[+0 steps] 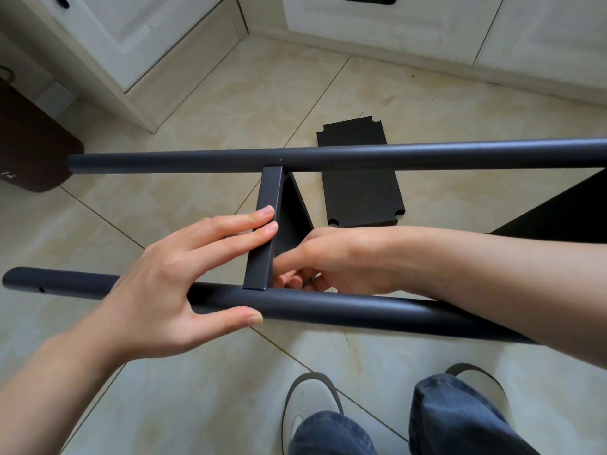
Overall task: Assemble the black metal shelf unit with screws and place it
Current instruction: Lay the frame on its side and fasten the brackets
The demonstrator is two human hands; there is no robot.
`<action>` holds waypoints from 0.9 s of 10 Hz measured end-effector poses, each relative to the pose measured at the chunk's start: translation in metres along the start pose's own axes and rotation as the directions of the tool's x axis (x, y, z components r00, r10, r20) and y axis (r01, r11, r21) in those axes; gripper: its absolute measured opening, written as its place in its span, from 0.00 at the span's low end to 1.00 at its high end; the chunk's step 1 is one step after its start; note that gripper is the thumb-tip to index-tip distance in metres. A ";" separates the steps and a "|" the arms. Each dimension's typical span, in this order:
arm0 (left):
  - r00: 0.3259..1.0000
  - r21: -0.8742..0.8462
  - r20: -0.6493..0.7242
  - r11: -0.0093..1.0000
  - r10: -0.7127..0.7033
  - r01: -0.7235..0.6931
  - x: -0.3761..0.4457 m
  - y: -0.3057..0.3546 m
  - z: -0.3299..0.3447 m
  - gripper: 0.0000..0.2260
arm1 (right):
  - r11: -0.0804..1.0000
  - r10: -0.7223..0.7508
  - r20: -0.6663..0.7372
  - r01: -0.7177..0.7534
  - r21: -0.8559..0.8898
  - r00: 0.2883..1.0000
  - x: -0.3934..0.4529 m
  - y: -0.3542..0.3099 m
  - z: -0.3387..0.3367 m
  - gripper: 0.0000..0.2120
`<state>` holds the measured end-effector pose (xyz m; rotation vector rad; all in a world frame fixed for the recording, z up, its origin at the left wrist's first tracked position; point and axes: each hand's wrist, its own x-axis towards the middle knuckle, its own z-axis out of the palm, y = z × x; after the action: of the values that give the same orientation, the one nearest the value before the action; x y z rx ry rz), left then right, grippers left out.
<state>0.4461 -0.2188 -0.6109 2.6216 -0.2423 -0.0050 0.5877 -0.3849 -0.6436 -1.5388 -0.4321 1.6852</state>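
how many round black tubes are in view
2. The far tube runs across the frame above the hands; the near tube runs under the left hand. Others may lie out of frame.

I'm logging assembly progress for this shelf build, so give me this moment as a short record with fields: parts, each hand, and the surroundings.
near tube: black round tube, lying crosswise close to the person
far tube: second black tube, roughly parallel to the first
crosspiece: flat black shelf edge spanning the two tubes
left hand: left hand, fingers straight on the crosspiece, thumb on the near tube
right hand: right hand, grip curled around something small at the joint; item unclear
loose part: black panel flat on the tiled floor
surroundings: white cabinets
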 end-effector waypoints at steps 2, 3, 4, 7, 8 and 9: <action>1.000 -0.004 0.002 1.000 -0.007 0.007 0.000 0.000 0.000 0.33 | 0.999 0.032 0.012 -0.032 0.030 0.999 -0.003 -0.001 -0.002 0.13; 1.000 -0.002 -0.001 1.000 -0.004 0.004 0.000 0.001 0.000 0.33 | 0.999 -0.006 0.044 0.004 0.040 0.999 -0.006 -0.001 -0.002 0.11; 1.000 -0.003 0.001 1.000 -0.007 0.007 0.000 0.001 0.000 0.33 | 1.000 -0.011 0.014 0.011 -0.001 1.000 -0.004 -0.001 -0.002 0.13; 1.000 -0.007 0.000 1.000 -0.002 0.002 0.000 0.000 0.000 0.33 | 0.999 0.032 -0.029 -0.032 -0.015 0.999 0.000 -0.002 -0.001 0.14; 1.000 -0.010 0.000 1.000 -0.003 0.003 -0.001 0.000 0.000 0.33 | 1.000 0.005 -0.006 -0.005 0.019 1.000 -0.003 -0.002 -0.001 0.12; 1.000 -0.008 0.000 1.000 -0.006 0.006 0.000 0.000 0.000 0.33 | 1.000 -0.005 -0.012 0.005 -0.001 1.000 -0.003 -0.001 -0.001 0.13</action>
<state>0.4461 -0.2190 -0.6112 2.6148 -0.2339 -0.0077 0.5886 -0.3864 -0.6408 -1.5470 -0.4305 1.6716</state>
